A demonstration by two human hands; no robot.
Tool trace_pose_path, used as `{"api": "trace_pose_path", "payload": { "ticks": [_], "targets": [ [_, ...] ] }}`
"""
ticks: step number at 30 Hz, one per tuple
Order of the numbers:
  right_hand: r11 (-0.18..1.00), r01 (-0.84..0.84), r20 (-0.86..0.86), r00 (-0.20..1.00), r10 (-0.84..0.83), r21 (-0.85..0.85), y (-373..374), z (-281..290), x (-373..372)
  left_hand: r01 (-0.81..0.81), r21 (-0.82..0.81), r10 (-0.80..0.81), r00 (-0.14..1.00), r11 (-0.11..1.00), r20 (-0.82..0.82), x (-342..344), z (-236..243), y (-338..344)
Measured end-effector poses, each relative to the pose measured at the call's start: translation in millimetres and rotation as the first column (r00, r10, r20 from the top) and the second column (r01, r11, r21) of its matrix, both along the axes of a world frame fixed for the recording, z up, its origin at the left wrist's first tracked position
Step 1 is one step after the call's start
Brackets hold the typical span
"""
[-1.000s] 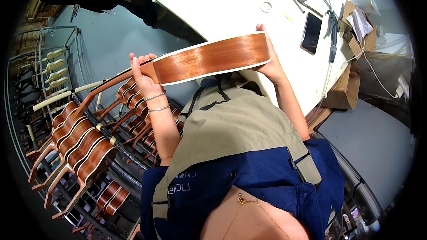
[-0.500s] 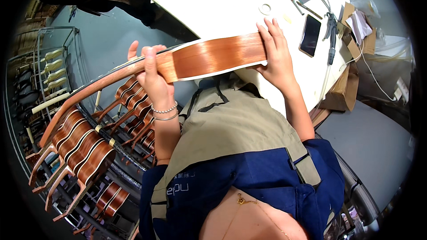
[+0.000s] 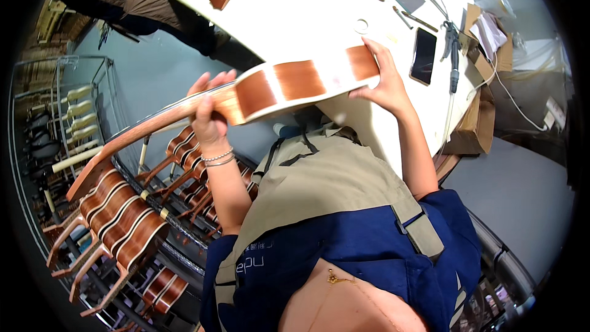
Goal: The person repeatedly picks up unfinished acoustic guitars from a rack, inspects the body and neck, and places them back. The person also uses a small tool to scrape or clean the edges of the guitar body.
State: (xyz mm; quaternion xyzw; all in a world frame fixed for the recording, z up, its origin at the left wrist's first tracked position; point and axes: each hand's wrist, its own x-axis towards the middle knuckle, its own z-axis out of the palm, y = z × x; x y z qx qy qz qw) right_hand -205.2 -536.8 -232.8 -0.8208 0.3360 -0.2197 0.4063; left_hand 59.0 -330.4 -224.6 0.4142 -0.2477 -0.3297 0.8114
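Guitar [image 3: 298,81] at frame centre: left hand [image 3: 210,124] grips neck [image 3: 147,125], right hand [image 3: 388,90] grips tail [image 3: 362,64]. Judged light, stiff, easily scratched; best held at both ends.

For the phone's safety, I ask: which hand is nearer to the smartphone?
Right. The right hand, at the body end of the guitar-shaped instrument, is just below-left of the smartphone; the left hand, at the neck, is much farther left.

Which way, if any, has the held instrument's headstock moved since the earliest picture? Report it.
Yes: measured against the stacked instrument bodies at left, the headstock now ends farther left and lower in the picture.
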Motion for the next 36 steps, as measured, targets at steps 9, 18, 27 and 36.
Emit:
{"api": "trace_pose_path", "payload": {
  "ticks": [9, 18, 27, 36],
  "targets": [
    [0.751, -0.153, 0.311, 0.948, -0.073, 0.642, 46, -49, 1, -0.197, 0.398, 0.377, 0.811, 0.896, -0.447, 19, -52, 29],
    [0.701, -0.144, 0.230, 0.973, -0.030, 0.698, 44, -23, 5, -0.125, 0.454, 0.353, 0.813, 0.882, -0.463, 29, -52, 42],
    [0.651, -0.162, 0.382, 0.900, -0.211, 0.742, 39, -52, 3, -0.195, 0.346, 0.300, 0.911, 0.918, -0.282, 10, -20, 27],
    [0.580, -0.157, 0.427, 0.828, -0.364, 0.799, 46, -78, -7, -0.174, 0.245, 0.227, 0.952, 0.954, -0.204, -13, 21, 17]
  ]
}}
